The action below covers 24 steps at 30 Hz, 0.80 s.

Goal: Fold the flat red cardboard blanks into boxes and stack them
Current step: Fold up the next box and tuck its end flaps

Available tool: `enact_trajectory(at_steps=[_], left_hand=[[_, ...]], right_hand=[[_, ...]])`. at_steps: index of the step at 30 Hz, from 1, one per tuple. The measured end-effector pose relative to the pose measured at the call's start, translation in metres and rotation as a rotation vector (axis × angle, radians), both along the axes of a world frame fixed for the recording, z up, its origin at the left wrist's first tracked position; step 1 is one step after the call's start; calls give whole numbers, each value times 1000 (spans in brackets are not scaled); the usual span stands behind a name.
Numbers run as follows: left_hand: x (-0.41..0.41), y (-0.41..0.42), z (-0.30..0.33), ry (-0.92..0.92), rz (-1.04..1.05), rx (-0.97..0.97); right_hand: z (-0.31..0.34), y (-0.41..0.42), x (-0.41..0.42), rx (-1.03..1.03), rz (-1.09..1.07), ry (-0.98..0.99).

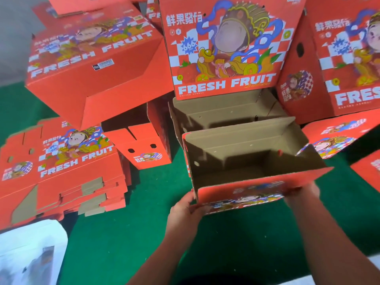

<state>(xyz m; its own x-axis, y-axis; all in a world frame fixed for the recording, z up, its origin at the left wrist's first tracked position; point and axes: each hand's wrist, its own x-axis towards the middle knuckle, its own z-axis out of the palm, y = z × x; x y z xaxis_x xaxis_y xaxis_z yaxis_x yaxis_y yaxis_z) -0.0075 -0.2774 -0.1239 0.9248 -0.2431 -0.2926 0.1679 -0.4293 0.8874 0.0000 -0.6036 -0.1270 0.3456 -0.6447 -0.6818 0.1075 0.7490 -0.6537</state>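
Folded box held at its near wall, ready for stacking.

Low centre of the frame, the left hand and right hand each grip an end of the open box, fingers curled under its near wall. I would keep it level and square its walls before setting it against the open box behind; flat blanks wait at left on the green floor.

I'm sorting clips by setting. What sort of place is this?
Probably a fruit-packing workroom: a pile of flat blanks, folded boxes printed FRESH FRUIT, green floor covering.
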Motion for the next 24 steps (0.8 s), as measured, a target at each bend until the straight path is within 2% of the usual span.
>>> enact_trajectory(at_steps=[2, 7, 11, 17, 21, 24], left_hand=[[1, 0, -1, 11, 10, -46], [3, 5, 0, 73, -4, -148], [-6, 13, 7, 103, 8, -179], [-21, 30, 22, 108, -131, -83], [-27, 27, 27, 180, -205, -112], [-29, -16, 36, 128, -242, -191]], right_hand=[[-4, 14, -1, 65, 43, 48], [0, 38, -13, 99, 186, 17], [0, 46, -20, 80, 171, 3], [-18, 56, -54, 85, -115, 144], [-18, 56, -73, 21, -275, 279], [-22, 48, -84, 74, -433, 216]])
